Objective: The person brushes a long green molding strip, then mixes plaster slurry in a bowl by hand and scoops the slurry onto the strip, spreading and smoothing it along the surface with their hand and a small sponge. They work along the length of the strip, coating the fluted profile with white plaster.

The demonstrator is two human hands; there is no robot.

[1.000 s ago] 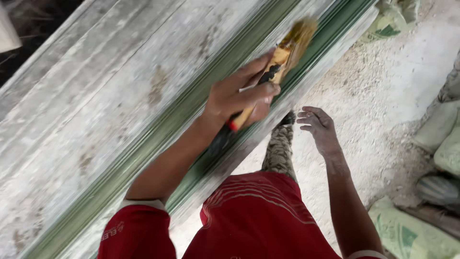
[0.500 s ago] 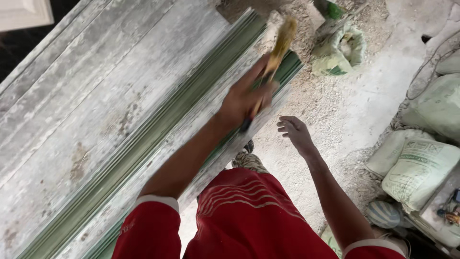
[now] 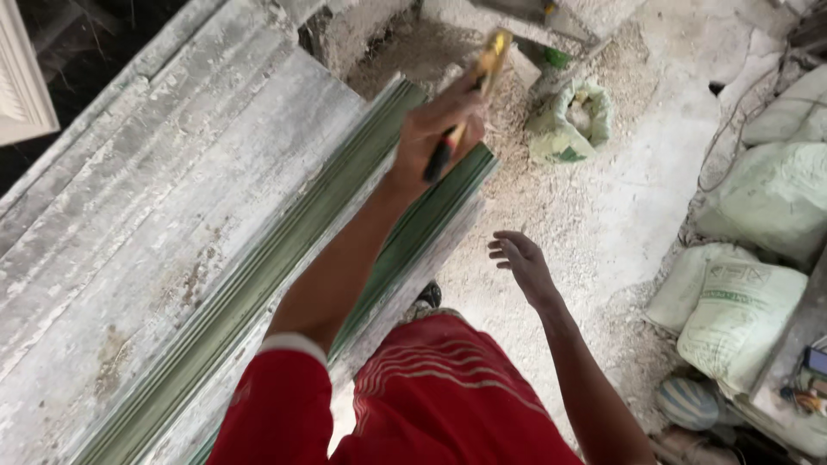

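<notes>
My left hand [image 3: 435, 129] is closed around a paintbrush [image 3: 493, 50] with a yellow head and a red-and-black handle. It hovers over the far end of a long green ribbed mould [image 3: 284, 258] that runs diagonally across a grey, plaster-caked bench [image 3: 146, 215]. The brush tip points past the mould's end. My right hand [image 3: 521, 263] hangs free beside the bench over the dusty floor, fingers spread and holding nothing. My red shirt and one shoe [image 3: 426, 297] show below.
An open green sack [image 3: 568, 120] of pale material sits on the floor beyond the mould's end. Several filled sacks [image 3: 741, 310] are piled at the right. A white framed panel [image 3: 21, 77] leans at the far left. Loose plaster grit covers the floor.
My left hand has carried the brush along the green mould to its far end. The right hand stays open at my side. The view has shifted forward, showing more floor and sacks.
</notes>
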